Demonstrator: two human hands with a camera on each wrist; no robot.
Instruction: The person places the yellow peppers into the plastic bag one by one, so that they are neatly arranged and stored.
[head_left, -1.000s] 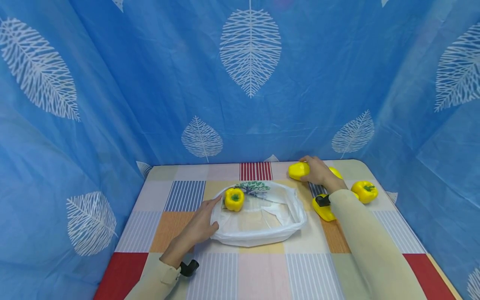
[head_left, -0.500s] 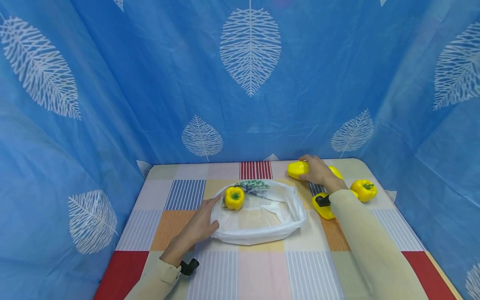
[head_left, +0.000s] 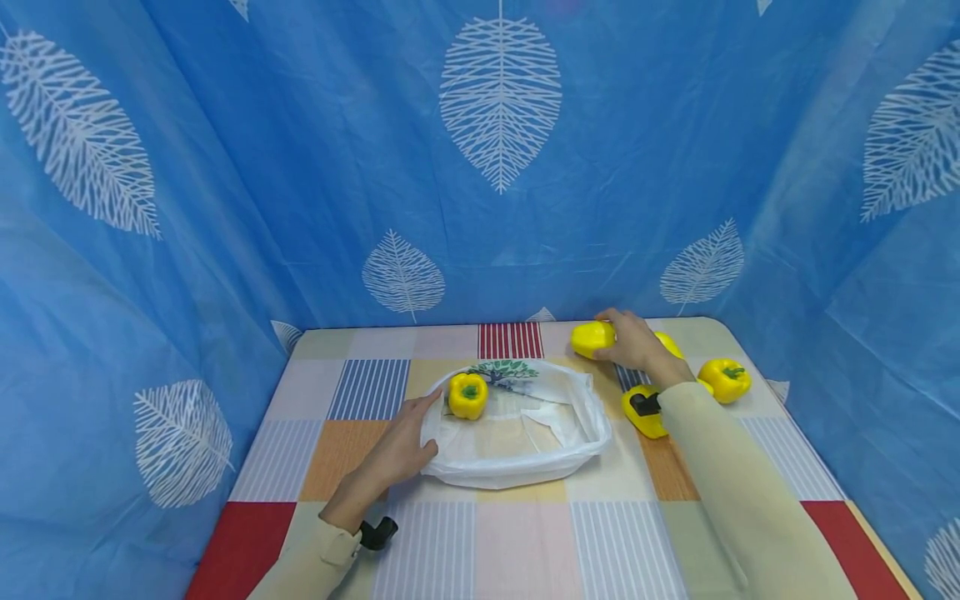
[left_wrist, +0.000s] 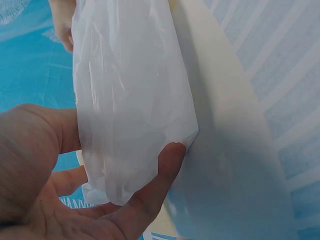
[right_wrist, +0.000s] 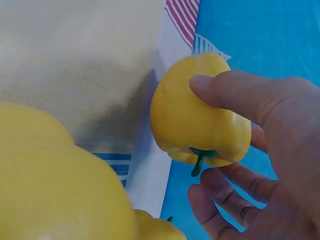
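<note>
My right hand [head_left: 630, 342] grips a yellow bell pepper [right_wrist: 190, 110] near the back edge of the table, with the thumb on one side and fingers on the other. Its green stem points away from the thumb in the right wrist view. My left hand [head_left: 401, 442] is spread against the left end of a white plastic bag [left_wrist: 130, 75], thumb and fingers touching its outside. The bag's mouth lies wide open, with a green tree print on the far wall. Inside it, at the left, sits another yellow bell pepper [head_left: 467, 397], stem up.
More yellow bell peppers lie on the right: one [head_left: 724, 381] by the table's right edge, one [head_left: 645, 423] beside my sleeve, and one [head_left: 667, 342] partly hidden behind my right hand. A checked cloth [head_left: 525, 550] covers the table. Blue curtains [head_left: 495, 250] stand at the back and sides.
The right hand and its pepper have shifted very slightly left along with a small drift of the head view. The left hand and the bag keep their places.
</note>
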